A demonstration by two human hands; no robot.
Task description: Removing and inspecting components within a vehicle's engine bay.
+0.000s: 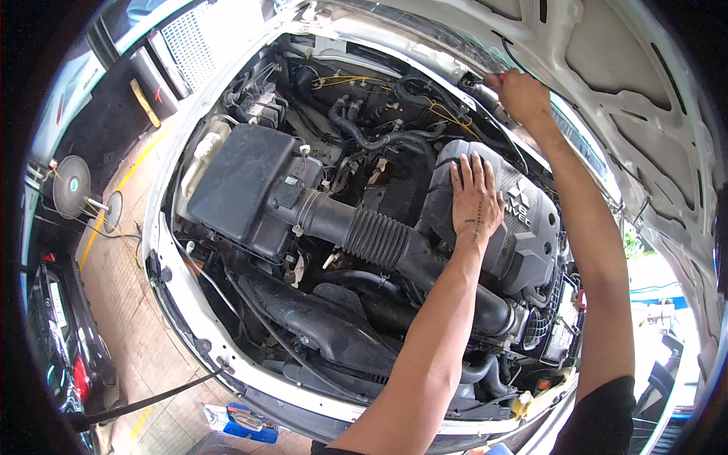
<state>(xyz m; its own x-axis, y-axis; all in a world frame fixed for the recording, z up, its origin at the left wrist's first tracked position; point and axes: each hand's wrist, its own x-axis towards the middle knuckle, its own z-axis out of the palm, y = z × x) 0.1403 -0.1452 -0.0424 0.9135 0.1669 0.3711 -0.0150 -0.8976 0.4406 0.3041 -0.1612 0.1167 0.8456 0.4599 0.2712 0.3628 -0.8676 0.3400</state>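
Observation:
My left hand (477, 199) lies flat on the grey plastic engine cover (449, 173), fingers spread, holding nothing. At the far right of the engine bay, by the base of the windshield, my right hand (525, 98) is closed round a red-handled tool (502, 76). Only a bit of the red handle shows past the fingers, so its exact kind is hidden. The tool's far end points toward the metal cowl (474, 85). Left of the cover, a ribbed black intake hose (377, 236) runs to the black air filter box (241, 176).
The raised white hood (618, 57) arches over the right side. A prop rod (163, 400) slants at lower left. Yellow wires (447, 111) cross the rear of the bay. The battery (563, 322) sits at the right. A dark car (67, 341) stands at far left.

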